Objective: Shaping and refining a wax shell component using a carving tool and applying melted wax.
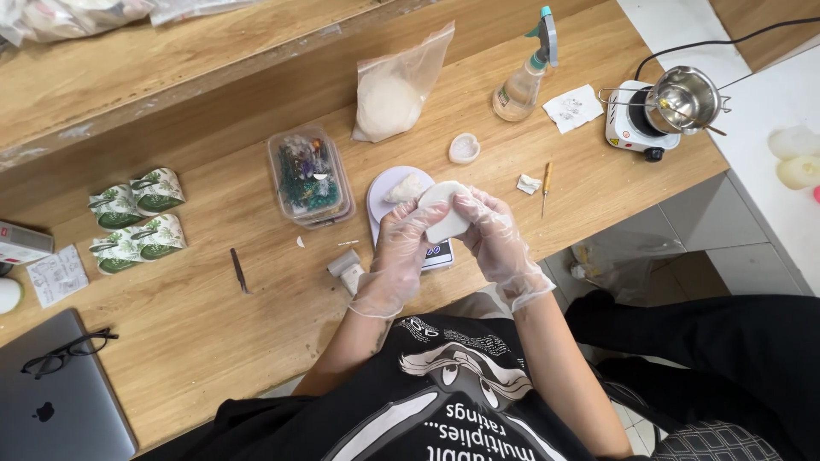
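Both my hands wear thin clear gloves. My left hand (401,252) and my right hand (495,239) together grip a white oval mould (444,209) just above a small round kitchen scale (386,189). A pale lump of wax (407,188) lies on the scale's plate. The scale's lower part is hidden behind my hands.
A clear box of dried flowers (309,175), a bag of white flakes (391,98), a small white mould (464,148), a spray bottle (523,81), a hot plate with a steel pot (675,102), tweezers (238,270), green packets (137,218), a laptop with glasses (60,388).
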